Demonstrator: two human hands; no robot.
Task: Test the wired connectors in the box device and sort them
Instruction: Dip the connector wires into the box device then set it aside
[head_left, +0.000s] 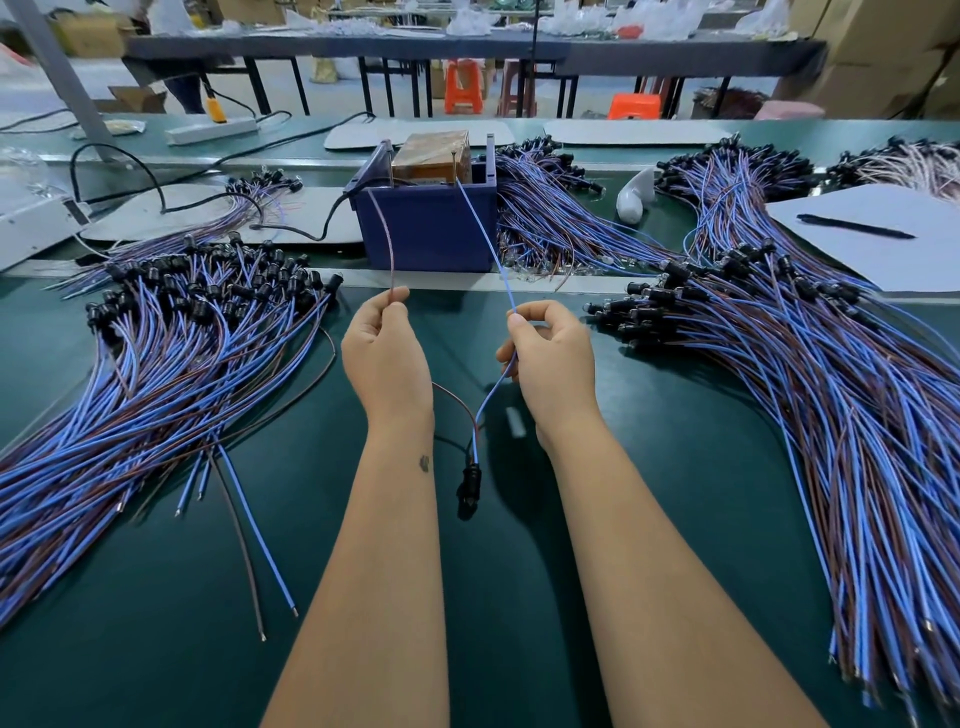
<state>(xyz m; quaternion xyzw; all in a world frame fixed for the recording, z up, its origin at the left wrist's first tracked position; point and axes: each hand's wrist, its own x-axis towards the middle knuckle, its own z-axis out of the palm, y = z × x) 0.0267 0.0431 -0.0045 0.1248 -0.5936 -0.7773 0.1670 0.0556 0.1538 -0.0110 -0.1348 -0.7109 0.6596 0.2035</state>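
Pinching 1 brown wire (387, 244) in the left hand (384, 353) and 1 blue wire (485, 244) in the right hand (550, 358), a person holds both leads up to the blue box device (428, 228) at the far edge of the green mat (156, 649). These 2 wires join below the wrists at 1 small black connector (470, 486), which hangs between the forearms just above the mat. At least 4 heaps of matching blue-and-brown leads with black connectors surround the box: 1 left pile (156, 374), 1 right pile (831, 395), 2 behind.
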